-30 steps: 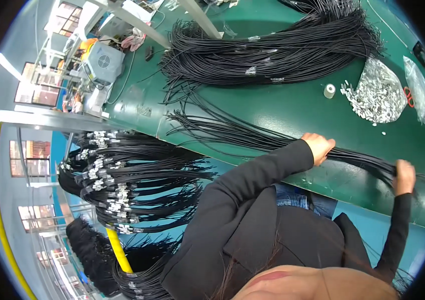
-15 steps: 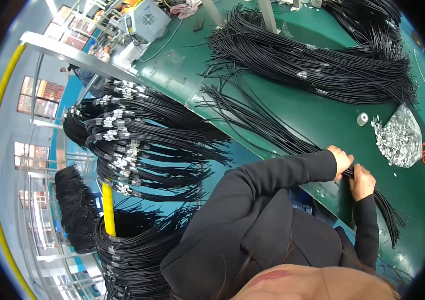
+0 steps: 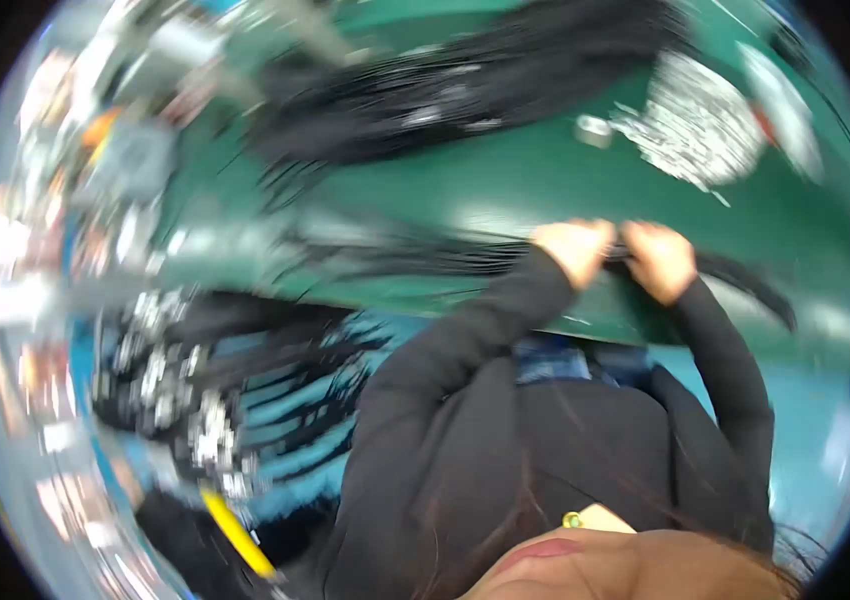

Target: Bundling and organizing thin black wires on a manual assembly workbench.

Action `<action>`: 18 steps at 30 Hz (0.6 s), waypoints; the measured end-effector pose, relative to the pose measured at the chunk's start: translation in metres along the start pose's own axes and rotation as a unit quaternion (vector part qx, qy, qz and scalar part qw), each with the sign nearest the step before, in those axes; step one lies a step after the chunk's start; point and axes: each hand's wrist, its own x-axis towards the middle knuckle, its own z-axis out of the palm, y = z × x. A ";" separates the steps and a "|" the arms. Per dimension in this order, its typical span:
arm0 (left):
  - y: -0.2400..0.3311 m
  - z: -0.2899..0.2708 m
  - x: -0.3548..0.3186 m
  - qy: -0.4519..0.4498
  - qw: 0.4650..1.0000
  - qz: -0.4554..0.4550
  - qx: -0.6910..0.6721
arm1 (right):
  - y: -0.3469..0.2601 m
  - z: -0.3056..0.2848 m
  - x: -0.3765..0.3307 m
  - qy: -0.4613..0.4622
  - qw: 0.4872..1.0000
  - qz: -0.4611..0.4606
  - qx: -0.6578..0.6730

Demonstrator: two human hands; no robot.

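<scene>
A long bundle of thin black cables (image 3: 425, 258) lies on the green tabletop (image 3: 505, 195) along its near edge. My left hand (image 3: 580, 252) is closed around the bundle. Just beside it, my right hand (image 3: 660, 260) also grips the cables, with only a narrow gap between the two fists. To the left the cables fan out loosely, while a shorter end sticks out past my right hand. Motion blur smears the fingers, and whatever lies under them is hidden.
Farther back on the table is a large heap of black cables (image 3: 475, 100). A small white roll (image 3: 593, 130) stands by a clear bag of small white pieces (image 3: 705, 125). Cable bundles with white ends (image 3: 275, 330) hang off the table's left side, above a yellow pole (image 3: 235, 530).
My head has turned, so the whole scene has swung round and blurred. The bundle now runs nearly level across the picture. Both hands keep their hold, close together.
</scene>
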 end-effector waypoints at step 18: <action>0.012 -0.019 0.026 -0.155 0.984 -0.081 -0.024 | 0.005 -0.027 0.006 -0.100 0.995 -0.008 -0.004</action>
